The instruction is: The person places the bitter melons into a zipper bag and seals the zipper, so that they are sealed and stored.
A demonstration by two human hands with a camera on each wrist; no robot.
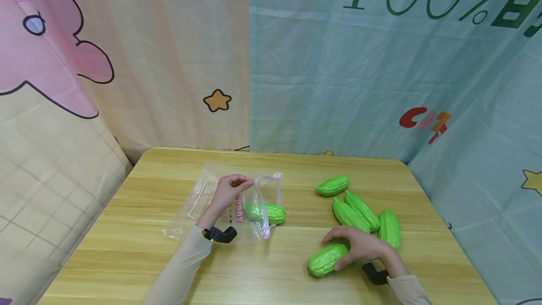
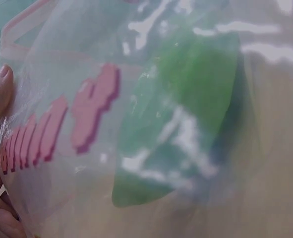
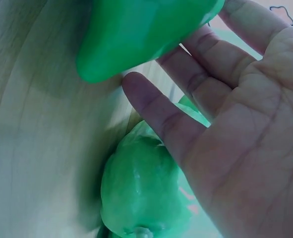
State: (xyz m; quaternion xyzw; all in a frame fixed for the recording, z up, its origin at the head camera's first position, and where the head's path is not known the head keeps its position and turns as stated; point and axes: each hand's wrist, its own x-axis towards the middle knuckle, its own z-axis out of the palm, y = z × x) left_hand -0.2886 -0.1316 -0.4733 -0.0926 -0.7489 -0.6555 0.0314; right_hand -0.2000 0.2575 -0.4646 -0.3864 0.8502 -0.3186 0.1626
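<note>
As the left hand (image 1: 226,194) pinches the edge of a clear bag (image 1: 199,199) near its mouth, we see the right hand (image 1: 360,244) curled round a ridged green gourd (image 1: 327,260) near the front of the wooden table (image 1: 262,276), its fingers arched over the far side and its thumb against the near side. We find 1 bagged gourd (image 1: 275,214) at the mouth, partly behind the film, its right end showing past the front edge. Beyond the right hand we count 3 clustered gourds (image 1: 362,210) and, farther back, 1 smaller-looking gourd (image 1: 332,186). We also see pink lettering (image 1: 239,208) on the bag and, behind the table, a printed curtain (image 1: 296,84) reading "100%".
</note>
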